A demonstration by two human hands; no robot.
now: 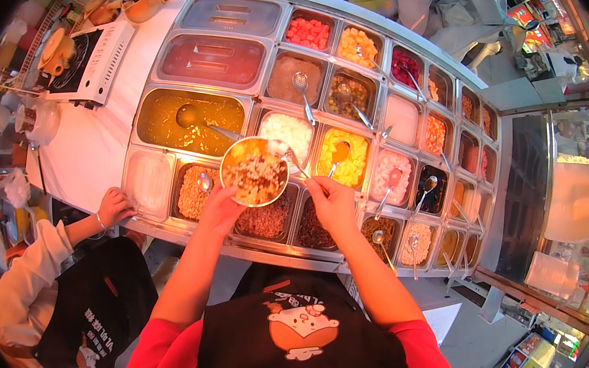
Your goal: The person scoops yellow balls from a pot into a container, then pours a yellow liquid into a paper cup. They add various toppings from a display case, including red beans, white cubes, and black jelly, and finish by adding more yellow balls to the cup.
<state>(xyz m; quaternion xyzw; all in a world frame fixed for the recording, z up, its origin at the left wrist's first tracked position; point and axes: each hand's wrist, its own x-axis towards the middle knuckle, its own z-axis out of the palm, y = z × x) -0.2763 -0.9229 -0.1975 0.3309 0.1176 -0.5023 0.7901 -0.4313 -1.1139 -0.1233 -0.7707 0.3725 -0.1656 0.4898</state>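
My left hand [223,210] grips a round bowl [225,161] by its near side, above the counter of metal pans. Inside are yellow pieces and a heap of pale and dark chopped toppings [256,174]. My right hand [331,203] holds the handle of a metal spoon [299,164], whose head reaches the bowl's far right rim. White pieces lie at that rim; whether they are on the spoon or in the bowl I cannot tell. Just behind is a pan of white cubes [287,128]. A pan of yellow cubes [349,155] with its own spoon sits to the right.
A ladle [189,116] rests in a large pan of yellow liquid [153,130]. Lidded pans [213,60] stand behind it. Spoon handles stick out over several pan rims. A portable stove [93,63] sits at left. A co-worker's hand [116,206] touches the counter's near left edge.
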